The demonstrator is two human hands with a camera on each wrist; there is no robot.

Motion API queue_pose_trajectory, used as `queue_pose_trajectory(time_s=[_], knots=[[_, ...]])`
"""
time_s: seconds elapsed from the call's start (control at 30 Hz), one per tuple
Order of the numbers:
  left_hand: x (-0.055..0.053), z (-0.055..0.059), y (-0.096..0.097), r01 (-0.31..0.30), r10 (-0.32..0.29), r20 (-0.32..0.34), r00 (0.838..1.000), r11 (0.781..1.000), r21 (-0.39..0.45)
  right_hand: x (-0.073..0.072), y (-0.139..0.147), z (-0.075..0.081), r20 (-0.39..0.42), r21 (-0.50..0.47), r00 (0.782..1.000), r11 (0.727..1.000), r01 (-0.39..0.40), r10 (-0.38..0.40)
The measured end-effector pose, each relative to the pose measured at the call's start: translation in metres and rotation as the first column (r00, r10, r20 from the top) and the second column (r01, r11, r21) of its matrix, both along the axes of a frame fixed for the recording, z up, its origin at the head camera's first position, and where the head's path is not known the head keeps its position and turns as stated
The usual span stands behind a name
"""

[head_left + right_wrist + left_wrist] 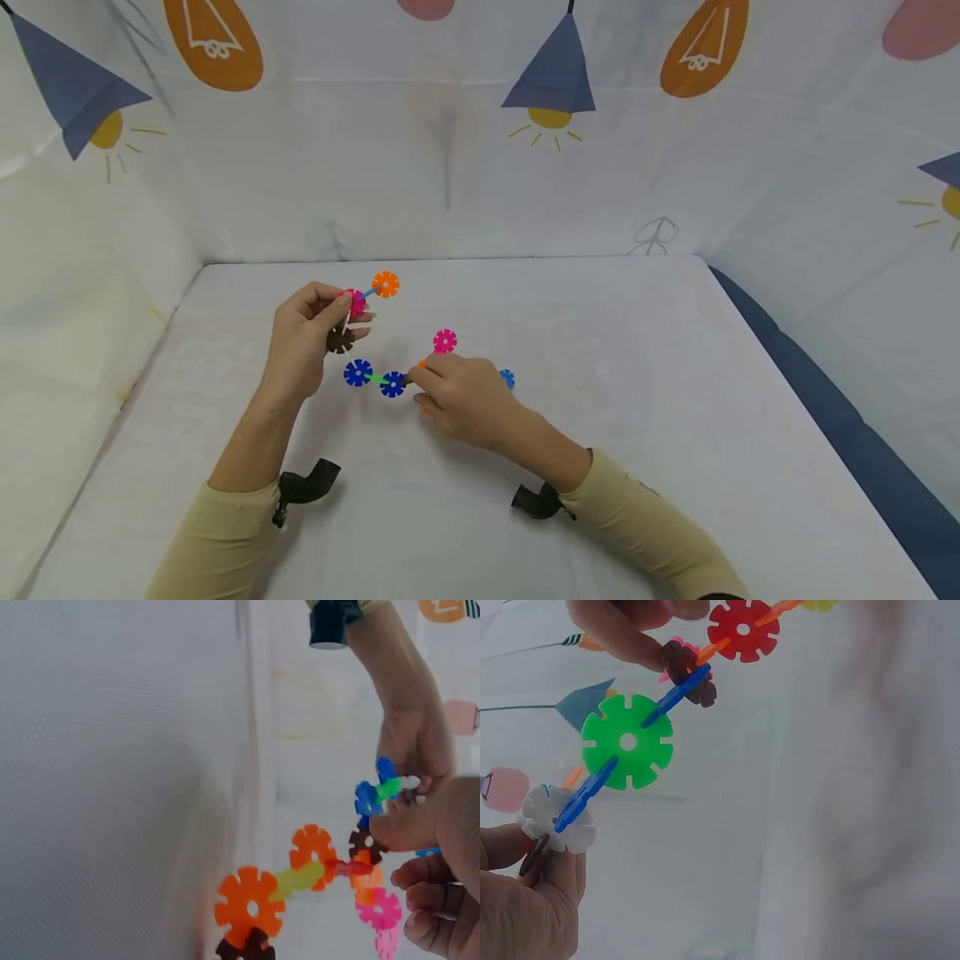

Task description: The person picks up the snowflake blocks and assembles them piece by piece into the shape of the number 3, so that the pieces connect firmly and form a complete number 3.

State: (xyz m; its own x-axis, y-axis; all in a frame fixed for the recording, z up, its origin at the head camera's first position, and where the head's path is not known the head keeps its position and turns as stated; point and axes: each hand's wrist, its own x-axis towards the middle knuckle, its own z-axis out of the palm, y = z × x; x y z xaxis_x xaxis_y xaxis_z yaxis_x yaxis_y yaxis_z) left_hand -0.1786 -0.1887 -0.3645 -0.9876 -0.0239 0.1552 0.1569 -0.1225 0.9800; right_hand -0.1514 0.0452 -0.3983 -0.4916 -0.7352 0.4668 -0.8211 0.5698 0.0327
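Note:
A chain of notched plastic snowflake discs stretches between my two hands above the table. My left hand [296, 346] grips its left end, the thumb on a pink disc [355, 302]; an orange disc [386, 284] sticks out beyond, and a dark brown disc [340, 340] lies by the palm. Two blue discs, one nearer the left [358, 372], hang between the hands. My right hand [476, 400] pinches a brown disc [365, 844] with thumb and fingers. Orange discs [253, 904] and a pink disc [379, 907] branch off there. In the left wrist view a green disc [628, 741] spans the gap.
The white table [637, 400] lies beneath both hands. White cloth walls [450, 183] printed with lamps and bulbs stand behind and at the sides. Black wrist mounts [311, 482] hang near each sleeve. Dark blue fabric [825, 400] runs past the table's right edge.

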Motion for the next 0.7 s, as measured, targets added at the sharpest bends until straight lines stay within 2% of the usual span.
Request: queue_pose_trajectory(time_s=[0.2, 0.33, 0.53, 0.63, 0.7], knots=[[0.0, -0.001, 0.003, 0.006, -0.006, 0.016, 1.0, 1.0, 0.003, -0.001, -0.004, -0.001, -0.065, 0.065, 0.997, 0.997, 0.046, -0.042], [0.001, 0.001, 0.004, 0.012, -0.013, 0.041, 0.999, 1.0, 0.021, -0.004, -0.001, 0.001, -0.091, 0.046, 0.995, 0.998, 0.04, -0.035], [0.003, 0.003, 0.002, 0.022, -0.023, 0.074, 0.997, 1.0, 0.017, -0.011, 0.01, 0.006, -0.136, -0.099, 0.99, 0.995, 0.021, -0.034], [0.003, 0.004, 0.003, 0.025, -0.026, 0.065, 0.998, 0.999, 0.021, -0.016, 0.016, 0.01, -0.091, -0.206, 0.996, 0.979, -0.001, -0.018], [0.003, 0.005, 0.003, 0.035, -0.037, 0.042, 0.998, 0.998, 0.052, -0.019, 0.02, 0.012, -0.01, -0.304, 1.0, 0.952, -0.023, 0.021]])
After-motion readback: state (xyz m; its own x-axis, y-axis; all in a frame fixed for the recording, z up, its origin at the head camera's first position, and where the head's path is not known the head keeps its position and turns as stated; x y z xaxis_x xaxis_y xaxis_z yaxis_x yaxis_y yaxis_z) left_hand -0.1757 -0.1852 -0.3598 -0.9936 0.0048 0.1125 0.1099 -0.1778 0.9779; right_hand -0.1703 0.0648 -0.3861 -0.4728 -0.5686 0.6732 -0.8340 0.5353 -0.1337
